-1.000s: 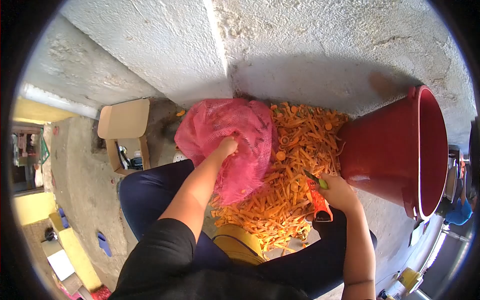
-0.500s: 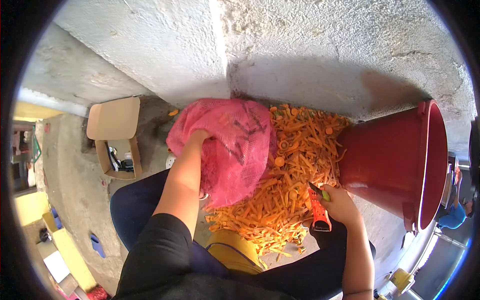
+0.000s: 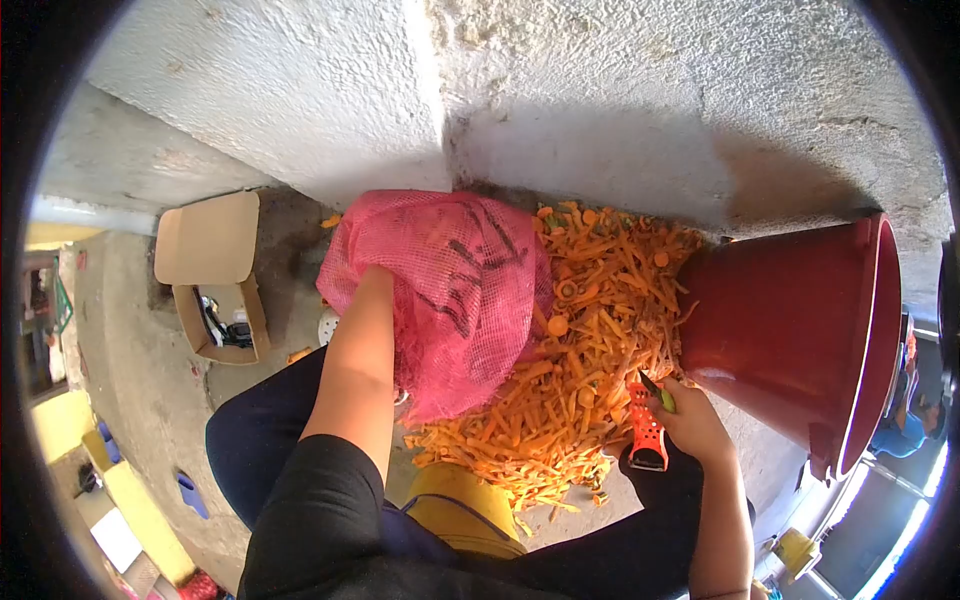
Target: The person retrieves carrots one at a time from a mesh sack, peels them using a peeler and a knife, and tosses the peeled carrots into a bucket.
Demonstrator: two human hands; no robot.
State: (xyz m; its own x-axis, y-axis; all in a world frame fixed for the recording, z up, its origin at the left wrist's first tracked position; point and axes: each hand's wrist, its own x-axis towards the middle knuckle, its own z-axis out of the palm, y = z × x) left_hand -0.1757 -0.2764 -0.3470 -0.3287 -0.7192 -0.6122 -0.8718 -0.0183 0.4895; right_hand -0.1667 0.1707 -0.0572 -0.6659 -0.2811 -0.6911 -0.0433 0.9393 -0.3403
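My left forearm reaches into a pink mesh sack (image 3: 470,290) with dark marks on it. My left hand is hidden inside the sack, so its fingers and anything they hold do not show. My right hand (image 3: 698,428) is closed around the green handle of a small knife (image 3: 667,400), its dark blade pointing up and left. Just beside that hand is an orange-red perforated piece (image 3: 647,425), whose kind I cannot make out. A heap of peeled carrot strips and slices (image 3: 590,340) spreads on the floor between the sack and my right hand.
A large dark-red tub (image 3: 780,320) lies tilted at the right, its mouth facing right. A yellow bucket (image 3: 460,505) is between my legs. An open cardboard box (image 3: 262,315) with small items stands at the left. Rough walls (image 3: 600,150) rise behind the heap.
My left arm has gone deeper into the sack, and the hand is now out of sight. My right hand, still on the knife, has shifted slightly right and down.
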